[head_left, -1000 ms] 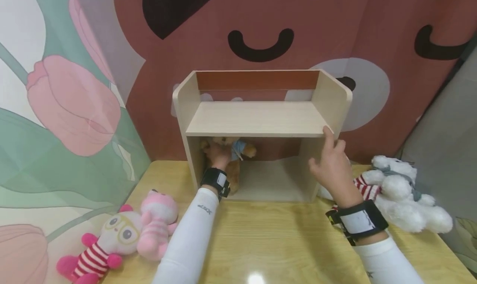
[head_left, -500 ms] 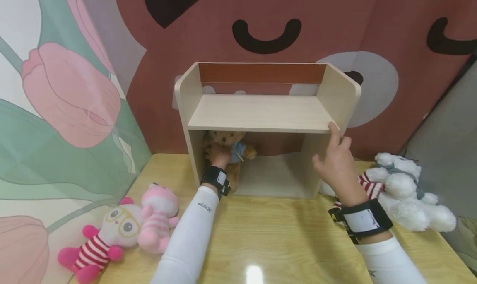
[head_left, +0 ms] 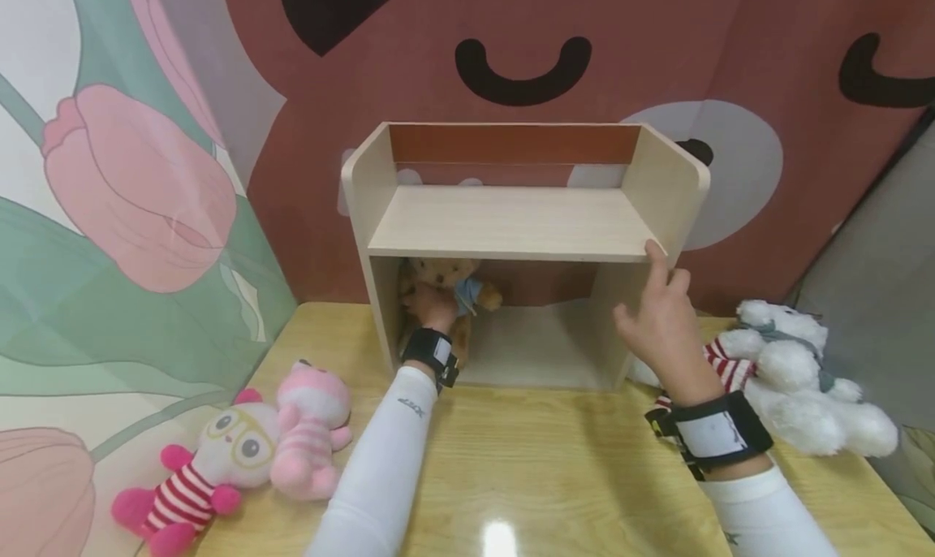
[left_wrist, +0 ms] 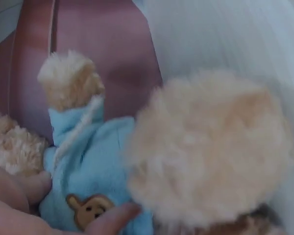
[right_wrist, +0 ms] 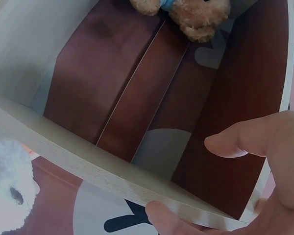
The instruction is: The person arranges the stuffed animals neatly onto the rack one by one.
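Brown teddy bear [head_left: 447, 289] in blue top is sitting in the shelf unit's [head_left: 511, 224] lower compartment, at its left wall. Left hand [head_left: 429, 304] is gripping the bear's body. Right hand [head_left: 661, 321], fingers relaxed, is touching the shelf board's front right corner. White plush [head_left: 789, 378] is lying at the worktop's [head_left: 540, 468] right edge.

left hand [head_left: 431, 304] | I've nudged the teddy bear [head_left: 447, 285] a touch deeper into the shelf unit [head_left: 380, 216]
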Available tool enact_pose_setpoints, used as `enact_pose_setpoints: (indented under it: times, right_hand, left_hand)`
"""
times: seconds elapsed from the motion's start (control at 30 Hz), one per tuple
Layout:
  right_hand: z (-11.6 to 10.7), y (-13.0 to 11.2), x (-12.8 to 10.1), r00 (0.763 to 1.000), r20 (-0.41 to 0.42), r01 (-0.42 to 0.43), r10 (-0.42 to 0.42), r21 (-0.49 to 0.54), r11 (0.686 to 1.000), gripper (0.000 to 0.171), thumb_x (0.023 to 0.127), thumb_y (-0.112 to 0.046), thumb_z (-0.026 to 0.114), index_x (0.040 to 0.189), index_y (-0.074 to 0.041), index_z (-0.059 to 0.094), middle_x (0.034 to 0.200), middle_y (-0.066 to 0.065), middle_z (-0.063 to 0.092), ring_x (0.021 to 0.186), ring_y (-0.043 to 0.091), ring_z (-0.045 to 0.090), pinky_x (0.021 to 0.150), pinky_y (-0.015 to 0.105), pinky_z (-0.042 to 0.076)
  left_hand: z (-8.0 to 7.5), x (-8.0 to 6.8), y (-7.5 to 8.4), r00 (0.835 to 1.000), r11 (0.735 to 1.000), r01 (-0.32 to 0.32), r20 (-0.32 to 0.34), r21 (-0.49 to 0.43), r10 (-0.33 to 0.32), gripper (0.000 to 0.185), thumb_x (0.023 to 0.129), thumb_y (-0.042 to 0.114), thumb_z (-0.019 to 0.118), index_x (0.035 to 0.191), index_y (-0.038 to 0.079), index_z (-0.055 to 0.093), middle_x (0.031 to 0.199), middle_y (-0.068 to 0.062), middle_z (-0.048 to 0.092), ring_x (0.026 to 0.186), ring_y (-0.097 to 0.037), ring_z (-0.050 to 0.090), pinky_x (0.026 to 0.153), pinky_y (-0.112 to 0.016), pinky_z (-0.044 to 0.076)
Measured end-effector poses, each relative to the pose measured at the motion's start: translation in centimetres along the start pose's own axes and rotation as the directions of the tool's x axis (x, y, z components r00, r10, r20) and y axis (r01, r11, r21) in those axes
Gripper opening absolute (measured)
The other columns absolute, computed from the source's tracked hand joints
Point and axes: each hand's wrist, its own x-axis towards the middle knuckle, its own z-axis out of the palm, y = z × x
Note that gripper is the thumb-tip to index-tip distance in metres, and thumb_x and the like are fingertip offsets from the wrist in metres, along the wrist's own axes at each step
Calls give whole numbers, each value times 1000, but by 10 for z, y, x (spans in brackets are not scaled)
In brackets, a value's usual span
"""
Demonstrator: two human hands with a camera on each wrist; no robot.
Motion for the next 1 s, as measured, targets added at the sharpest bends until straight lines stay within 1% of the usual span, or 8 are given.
enact_pose_setpoints:
  times: [0.17,0.3,0.4,0.47,0.67,0.77,0.87,1.0]
  right_hand:
    - [-3,-1,2,1000,-5,0,0,3,1000,98,84,-14,71,157,-7,7,118,44,36,71,51,56,55,55,50]
    - [-3,-2,2,1000,4,-14,14,3,1000,98,84,-14,71,158,-7,6,120,44,36,72,51,57,55,54,50]
    - [-1,-2,1,1000,8,-19,19,2,1000,99,84,-15,71,158,-7,6,120,44,36,73,51,57,55,53,50]
    - [0,-2,1,1000,5,-18,18,-1,1000,99,84,-15,71,158,-7,6,119,44,37,73,51,57,56,54,50]
    - [1,-2,2,1000,6,-26,26,-17,1000,100,84,-16,71,158,-7,5,117,43,38,73,52,57,56,54,50]
    - [1,-3,2,1000,12,-25,25,-19,1000,100,84,-16,71,158,-6,5,118,44,37,73,52,57,57,54,50]
    - [1,-3,2,1000,17,-17,18,-22,1000,100,83,-15,71,157,-5,5,119,44,37,75,54,57,60,56,51]
    - [1,-3,1,1000,12,-7,8,-33,999,100,83,-15,71,157,-3,5,119,45,36,75,55,56,59,57,50]
  left_hand:
    - [-10,1,4,994,991,29,102,129,-42,69,97,25,57,154,1,24,145,-34,39,133,-53,36,111,-60,31]
    - [-13,0,5,987,993,52,144,109,-67,74,98,28,57,156,2,19,141,-32,44,126,-48,47,105,-57,41]
    - [-12,0,5,986,995,79,141,64,-87,79,98,28,58,158,5,12,143,-35,37,124,-48,49,100,-54,45]
    - [-10,0,7,983,992,123,137,29,-126,83,96,26,61,159,10,9,149,-37,24,125,-50,46,95,-53,50]
    - [-9,-3,16,955,960,269,155,-80,-255,97,90,7,65,161,27,2,157,-38,-6,127,-58,39,69,-49,61]
    - [-10,-6,18,957,962,259,158,-86,-244,93,91,8,62,160,24,3,155,-38,7,126,-55,42,69,-49,60]
    - [-11,-10,19,963,965,240,154,-108,-222,89,92,10,60,160,23,4,152,-36,11,127,-52,40,71,-50,60]
    - [-13,-13,16,968,974,208,160,-95,-191,89,94,17,59,160,26,-1,151,-37,8,130,-51,34,70,-51,59]
